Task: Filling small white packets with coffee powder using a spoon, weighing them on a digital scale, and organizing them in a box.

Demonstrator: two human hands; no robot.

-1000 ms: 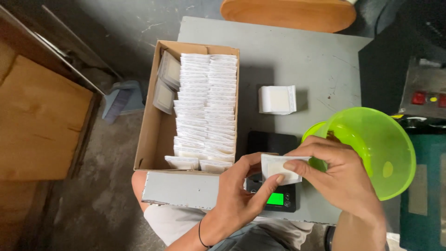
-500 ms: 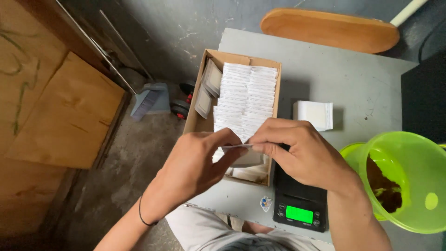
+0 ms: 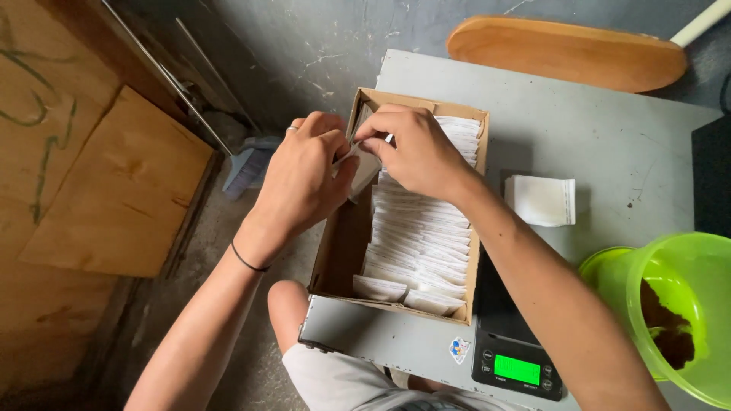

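1. Two hands meet over the far left corner of the box (image 3: 335, 251), in the upper middle of the frame; the left hand (image 3: 304, 179) and right hand (image 3: 415, 152) both pinch one small white sachet (image 3: 358, 156) between thumb and fingertips, so each grip is closed on it.
2. The sachet sits edge-on, tilted, just above the empty left lane of the box and beside the packed rows.
3. Handling, as a judgement: it looks light, thin and floppy, like a paper or filter pouch, so it likely bends or creases under a hard squeeze. The top edge or the two upper corners seem the best places to hold it, with a light pinch.
4. The surface looks matte, not slippery; the seams could tear if pulled apart.
5. The packed sachets (image 3: 419, 243) fill the right side of the box in overlapping rows, touching one another, with a few loose ones lying at the near end.
6. The box wall and the tight rows crowd the hands; the right forearm crosses over the rows.
7. On the grey desk (image 3: 609, 144), right of the box, lies a small stack of white pouches (image 3: 542, 201), apart from the hands.
8. A black scale (image 3: 518, 365) with a green display sits at the lower middle, just beside the box.
9. A green bowl (image 3: 708, 274) with brown powder stands at the lower right, well apart from the sachet.
10. A wooden seat (image 3: 567, 55) shows at the top; plywood boards (image 3: 114, 198) lean at the left.
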